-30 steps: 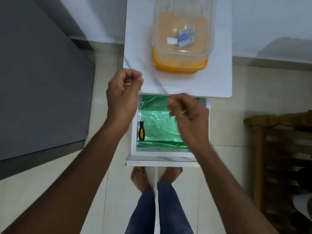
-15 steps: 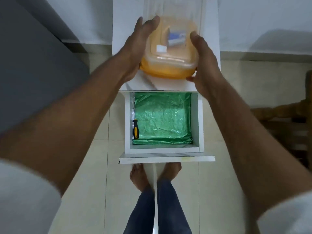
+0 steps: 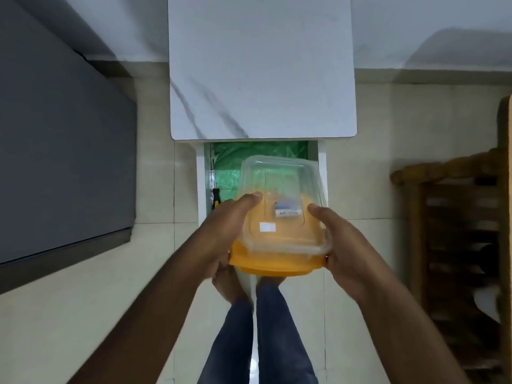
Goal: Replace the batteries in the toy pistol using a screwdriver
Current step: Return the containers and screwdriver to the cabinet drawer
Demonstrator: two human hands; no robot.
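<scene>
A clear plastic container [image 3: 279, 189] with an orange lid underneath is held upside down above the open drawer [image 3: 201, 178]. My left hand [image 3: 221, 234] grips its left side and my right hand [image 3: 343, 239] grips its right side. A small blue-and-white pack [image 3: 286, 210] shows through the plastic. A screwdriver [image 3: 215, 197] with a black and yellow handle lies along the drawer's left wall, partly hidden by my left hand. No toy pistol is in view.
The drawer is lined with green plastic sheet [image 3: 260, 153]. Above it is the white marble-look tabletop [image 3: 260, 65]. A grey panel [image 3: 61, 162] stands left, a wooden chair [image 3: 454, 217] right. My bare feet [image 3: 230, 284] stand on the tiled floor below.
Both hands took the container off the tabletop and brought it toward me, over the open drawer. The tabletop where it stood is now bare.
</scene>
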